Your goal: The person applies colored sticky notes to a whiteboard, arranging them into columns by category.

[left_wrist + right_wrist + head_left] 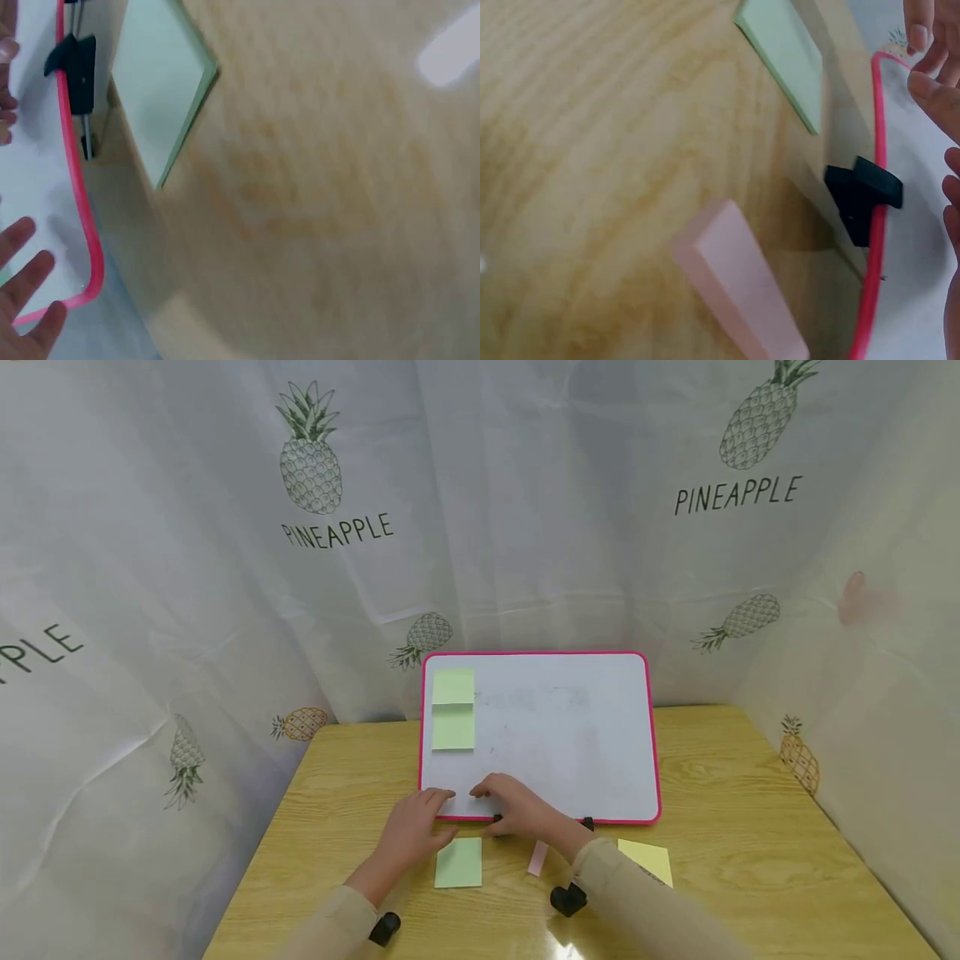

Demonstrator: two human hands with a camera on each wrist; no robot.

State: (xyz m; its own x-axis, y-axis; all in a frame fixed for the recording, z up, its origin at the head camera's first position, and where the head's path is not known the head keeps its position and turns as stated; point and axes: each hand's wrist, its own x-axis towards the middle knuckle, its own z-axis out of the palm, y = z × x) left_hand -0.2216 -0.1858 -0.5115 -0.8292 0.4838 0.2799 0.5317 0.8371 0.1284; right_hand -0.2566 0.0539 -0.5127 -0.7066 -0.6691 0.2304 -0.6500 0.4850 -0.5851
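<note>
A whiteboard [566, 735] with a pink rim leans upright on the table. Two light green sticky notes [453, 727] are stuck on its upper left, one below the other. Before the board's lower left corner my left hand [411, 827] has its fingers spread; nothing shows in it. Facing it, my right hand [521, 806] has loosely bent fingers pointing left, near the board's bottom edge; I see nothing between them. Whether either hand touches the board is unclear. Under the hands lies a green sticky note pad [458, 863].
Right of the green pad lies a small pink block [739, 281], partly behind my right wrist. A yellow sticky pad [647, 862] is partly covered by my right sleeve. Black clips [862, 196] hold the board's bottom rim. A pineapple-print curtain [525, 527] hangs behind the wooden table [750, 843].
</note>
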